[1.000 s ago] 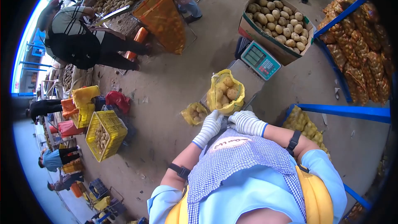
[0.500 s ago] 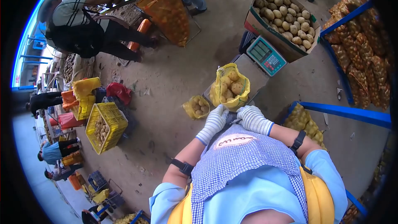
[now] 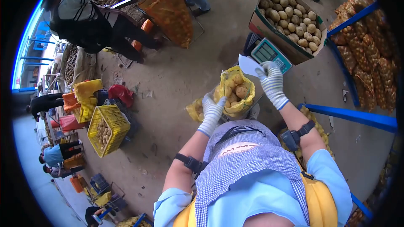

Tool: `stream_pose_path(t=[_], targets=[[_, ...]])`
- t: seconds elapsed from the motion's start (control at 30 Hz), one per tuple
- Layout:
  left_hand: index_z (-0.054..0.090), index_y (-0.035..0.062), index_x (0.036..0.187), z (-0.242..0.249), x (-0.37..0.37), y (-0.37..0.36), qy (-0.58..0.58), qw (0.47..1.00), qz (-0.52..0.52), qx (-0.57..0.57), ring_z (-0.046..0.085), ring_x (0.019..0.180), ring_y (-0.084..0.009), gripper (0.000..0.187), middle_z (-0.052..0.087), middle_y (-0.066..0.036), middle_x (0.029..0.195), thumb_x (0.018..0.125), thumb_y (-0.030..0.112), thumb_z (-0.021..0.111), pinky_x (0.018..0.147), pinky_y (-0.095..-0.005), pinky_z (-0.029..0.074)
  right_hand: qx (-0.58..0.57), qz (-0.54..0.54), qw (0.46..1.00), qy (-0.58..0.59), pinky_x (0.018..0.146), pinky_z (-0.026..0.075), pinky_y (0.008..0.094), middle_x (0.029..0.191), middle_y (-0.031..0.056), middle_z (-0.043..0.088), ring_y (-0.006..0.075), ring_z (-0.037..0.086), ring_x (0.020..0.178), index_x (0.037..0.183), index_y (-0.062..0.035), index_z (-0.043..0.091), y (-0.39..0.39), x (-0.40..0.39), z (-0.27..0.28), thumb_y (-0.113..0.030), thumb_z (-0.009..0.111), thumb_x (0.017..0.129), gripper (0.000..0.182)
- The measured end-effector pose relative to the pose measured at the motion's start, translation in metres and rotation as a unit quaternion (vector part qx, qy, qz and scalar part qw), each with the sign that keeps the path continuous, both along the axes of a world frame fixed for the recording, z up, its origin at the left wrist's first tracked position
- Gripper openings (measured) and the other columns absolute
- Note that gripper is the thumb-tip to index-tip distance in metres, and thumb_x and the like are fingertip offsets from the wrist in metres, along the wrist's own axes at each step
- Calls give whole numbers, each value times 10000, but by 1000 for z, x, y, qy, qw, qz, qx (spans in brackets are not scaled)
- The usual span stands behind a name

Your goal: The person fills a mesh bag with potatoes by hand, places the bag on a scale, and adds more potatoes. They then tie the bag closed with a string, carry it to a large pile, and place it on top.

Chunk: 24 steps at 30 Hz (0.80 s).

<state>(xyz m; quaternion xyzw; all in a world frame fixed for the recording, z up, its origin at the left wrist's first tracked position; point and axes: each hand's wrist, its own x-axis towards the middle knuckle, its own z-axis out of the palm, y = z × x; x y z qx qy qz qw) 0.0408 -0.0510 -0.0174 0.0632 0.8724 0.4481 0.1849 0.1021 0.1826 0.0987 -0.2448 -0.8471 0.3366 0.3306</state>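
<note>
A yellow mesh bag of potatoes (image 3: 251, 97) stands open-topped on the scale platform in front of me. My left hand (image 3: 211, 111), in a striped white glove, grips the bag's left side near the rim. On the other side, my gloved right hand (image 3: 272, 82) is raised above the bag and pinches a white slip of paper (image 3: 249, 65). Just beyond the slip is the scale's green display panel (image 3: 271, 56), partly covered by that hand. A smaller yellow mesh bag (image 3: 194, 110) lies on the floor, half hidden behind my left hand.
A cardboard box (image 3: 273, 38) of potatoes stands behind the scale. Blue metal bars (image 3: 353, 115) and stacked full sacks (image 3: 362, 54) are on the right. A yellow crate (image 3: 122, 132) holds potatoes at left. Near an orange mesh sack (image 3: 168, 14), a person (image 3: 101, 25) leans over potatoes.
My hands were together at the apron's top. The left has moved onto the bag; the right has risen toward the scale display with a white paper slip now showing in it.
</note>
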Motion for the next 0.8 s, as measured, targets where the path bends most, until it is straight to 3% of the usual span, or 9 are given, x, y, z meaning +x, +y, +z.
stream_pose_path(t=[0.1,0.17,0.3,0.4,0.43,0.53,0.63,0.77,0.8], targets=[[502,-35,1110,-13,-8,11,-8,991,-11,-134,565,895,-203,372,603,-129,991,830,187,606,799,-313,456,121,232,867,-423,706,483,403,847,145,612,320,589,820,911,-86,606,-43,-14,-27,-166,561,742,192],[535,-36,1102,-29,-11,6,-183,982,-54,5,575,886,-191,340,621,-126,952,825,148,605,798,-308,455,137,299,869,-370,708,501,403,836,164,641,327,621,805,809,-74,657,-71,-16,-82,-141,515,758,165],[571,-22,1007,-2,0,-4,-183,979,-8,87,558,796,-142,221,623,-88,888,832,112,587,732,-274,456,129,383,747,-528,845,452,425,1103,133,610,289,573,1036,1084,-71,619,-100,-19,-119,-187,521,798,324],[573,-21,965,-5,4,-7,-171,978,-5,122,546,755,-130,186,620,-72,851,828,102,592,694,-265,454,218,444,630,-598,931,379,434,1180,110,574,251,506,1142,1113,-114,616,-101,-27,-106,-252,537,804,347],[573,-21,960,-6,7,-8,-162,975,0,152,546,754,-131,182,620,-73,846,824,99,595,691,-266,454,286,450,599,-597,829,413,363,1130,54,597,214,544,1069,1077,-114,608,-98,-27,-111,-273,559,780,340],[570,-20,963,6,7,-4,-165,978,-29,127,545,770,-138,183,619,-80,856,818,87,600,704,-265,450,234,421,602,-637,968,331,409,1286,68,505,238,433,1220,1213,-163,558,-94,-43,-151,-310,554,799,440],[567,-21,962,0,16,-5,-168,978,-33,115,550,769,-134,179,620,-80,850,817,80,603,714,-264,450,329,441,501,-668,896,398,387,1240,58,549,244,511,1145,1197,-114,570,-100,-57,-127,-318,495,822,433],[568,-23,956,11,3,-7,-194,970,-6,147,553,761,-132,185,627,-99,855,823,102,595,711,-274,453,53,453,556,-695,919,405,421,1191,101,573,285,522,1128,1148,-114,603,-68,-73,-153,-306,569,756,438],[570,-24,954,9,-1,-10,-198,972,-2,123,552,751,-130,182,627,-91,845,823,99,594,703,-272,454,71,434,611,-658,844,461,388,1056,130,632,299,587,1015,1023,-94,661,-60,-73,-89,-298,558,752,355]])
